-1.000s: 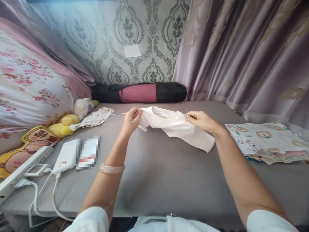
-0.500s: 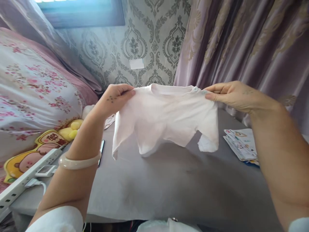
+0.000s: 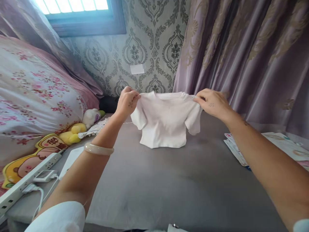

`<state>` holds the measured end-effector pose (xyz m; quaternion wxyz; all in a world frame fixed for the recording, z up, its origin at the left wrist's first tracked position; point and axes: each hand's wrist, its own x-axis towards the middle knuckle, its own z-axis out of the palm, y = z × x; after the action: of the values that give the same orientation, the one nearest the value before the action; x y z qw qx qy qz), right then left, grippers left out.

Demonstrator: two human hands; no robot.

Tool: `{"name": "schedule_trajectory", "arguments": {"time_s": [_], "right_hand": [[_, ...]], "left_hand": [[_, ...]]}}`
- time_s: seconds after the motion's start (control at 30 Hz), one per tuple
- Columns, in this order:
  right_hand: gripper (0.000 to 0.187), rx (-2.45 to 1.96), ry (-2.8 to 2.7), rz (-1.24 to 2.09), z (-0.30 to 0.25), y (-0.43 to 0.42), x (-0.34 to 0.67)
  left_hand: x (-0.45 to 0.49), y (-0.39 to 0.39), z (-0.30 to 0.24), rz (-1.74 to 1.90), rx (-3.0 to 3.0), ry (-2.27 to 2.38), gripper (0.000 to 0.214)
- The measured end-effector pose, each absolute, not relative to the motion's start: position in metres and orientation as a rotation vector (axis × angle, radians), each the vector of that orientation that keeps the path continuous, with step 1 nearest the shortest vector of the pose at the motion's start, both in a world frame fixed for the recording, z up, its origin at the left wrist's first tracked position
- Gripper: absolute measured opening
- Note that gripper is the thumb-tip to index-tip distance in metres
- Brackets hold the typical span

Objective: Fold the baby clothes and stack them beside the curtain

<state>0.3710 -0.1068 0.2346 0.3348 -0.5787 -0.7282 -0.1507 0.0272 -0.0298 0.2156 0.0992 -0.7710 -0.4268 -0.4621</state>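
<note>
Between my two hands hangs a small white shirt [image 3: 166, 119], stretched out by its shoulders above the grey-covered surface [image 3: 154, 180]. Its neckline faces up, small snap buttons show beside the right end of the collar, and both sleeves droop at the sides. My left hand [image 3: 127, 100] pinches the left shoulder; a pale bangle [image 3: 98, 149] circles that forearm. On the other side my right hand [image 3: 212, 101] pinches the right shoulder near the buttons. I cannot tell whether the hem touches the surface.
A white power strip [image 3: 29, 182] with plugs and cables runs along the left edge. Near it lie a yellow cartoon cushion [image 3: 36, 158], plush toys [image 3: 74, 132] and a patterned cloth [image 3: 94, 128]. Printed papers [image 3: 235, 149] lie at the right. Behind hang purple curtains [image 3: 229, 58].
Both hands have moved farther out and closer together, carrying the shirt away from me. The shirt's body, swung and wavy before, now hangs straighter with its sleeves down.
</note>
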Motion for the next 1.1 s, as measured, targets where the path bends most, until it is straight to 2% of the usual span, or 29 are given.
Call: {"name": "schedule_trajectory", "arguments": {"time_s": [0.27,0.33,0.43,0.5,0.67,0.8,0.97,1.1], "right_hand": [[0.04,-1.45,-1.767,-0.402,0.236,-0.099,0.366],[0.042,-1.436,-1.794,-0.236,0.24,-0.109,0.368],[0.047,-1.387,-1.909,0.221,0.246,-0.123,0.379],[0.049,-1.349,-1.921,0.415,0.249,-0.125,0.386],[0.049,-1.346,-1.878,0.288,0.251,-0.116,0.383],[0.047,-1.216,-1.975,0.642,0.252,-0.119,0.378],[0.041,-1.247,-1.863,0.547,0.251,-0.117,0.384],[0.038,-1.198,-1.895,0.67,0.247,-0.112,0.387]], "left_hand": [[0.031,-0.025,0.222,-1.543,-2.066,-1.399,0.014],[0.025,-0.033,0.23,-1.638,-2.209,-1.44,0.017],[0.008,-0.044,0.239,-1.773,-2.7,-1.534,0.028],[0.002,-0.047,0.241,-1.841,-2.944,-1.597,0.035],[0.015,-0.049,0.237,-1.815,-2.903,-1.701,0.038],[0.024,-0.056,0.238,-1.922,-3.288,-1.485,0.039],[0.017,-0.055,0.239,-1.897,-3.116,-1.668,0.034],[0.018,-0.054,0.236,-2.092,-3.235,-1.534,0.039]]}}
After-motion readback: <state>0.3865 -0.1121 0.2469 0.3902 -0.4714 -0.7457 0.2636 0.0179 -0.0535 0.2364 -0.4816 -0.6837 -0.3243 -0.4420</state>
